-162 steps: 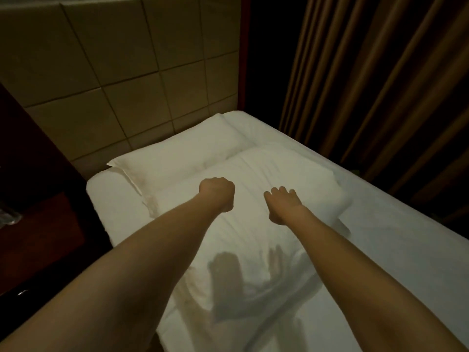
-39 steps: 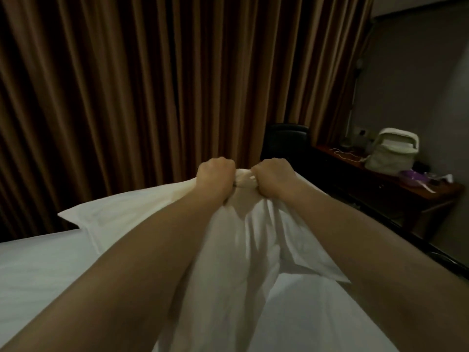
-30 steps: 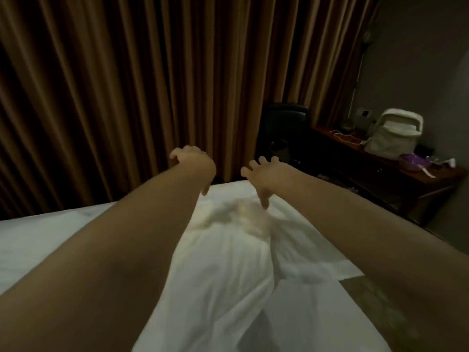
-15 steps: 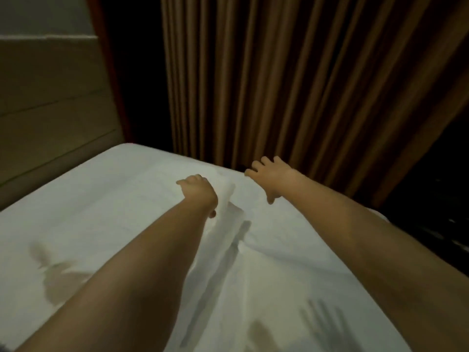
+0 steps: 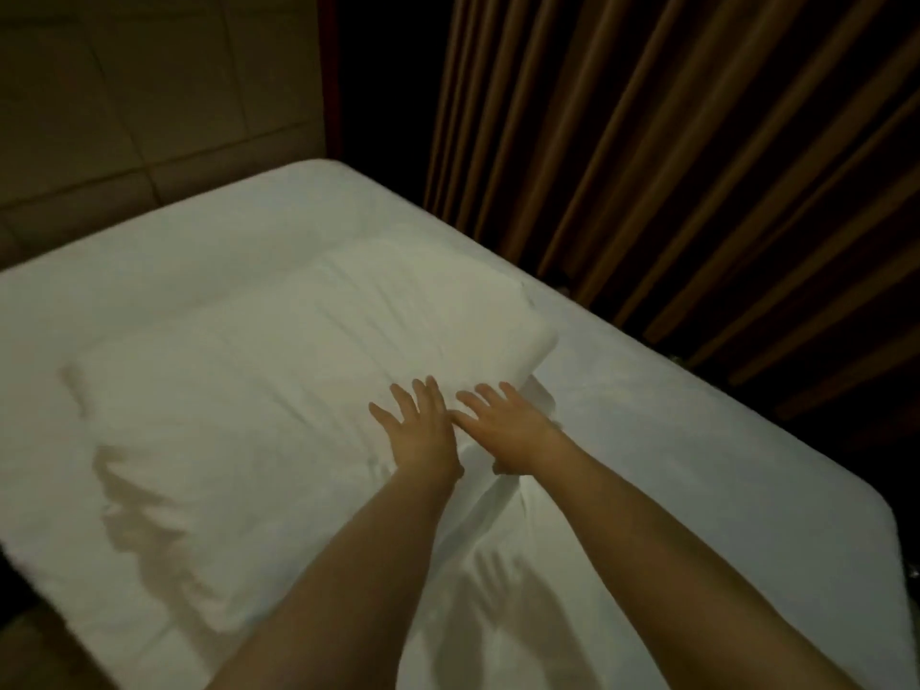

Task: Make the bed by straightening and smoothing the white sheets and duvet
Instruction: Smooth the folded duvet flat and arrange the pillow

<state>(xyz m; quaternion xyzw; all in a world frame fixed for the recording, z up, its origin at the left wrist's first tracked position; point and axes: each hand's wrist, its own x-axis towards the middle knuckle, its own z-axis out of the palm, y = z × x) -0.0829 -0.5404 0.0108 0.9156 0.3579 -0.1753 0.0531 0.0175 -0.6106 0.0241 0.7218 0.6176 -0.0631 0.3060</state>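
Both grips flat, fingers spread: left hand (image 5: 423, 430), right hand (image 5: 503, 430) side by side on white pillow (image 5: 298, 371); arms outstretched.

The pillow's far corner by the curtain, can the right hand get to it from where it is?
Probably yes. The right hand lies open at the pillow's near edge, and nothing sits between it and that corner; only bare sheet lies alongside.

bedroom | white bed (image 5: 647, 390) | padded headboard wall (image 5: 149, 92) | brown curtains (image 5: 647, 141)
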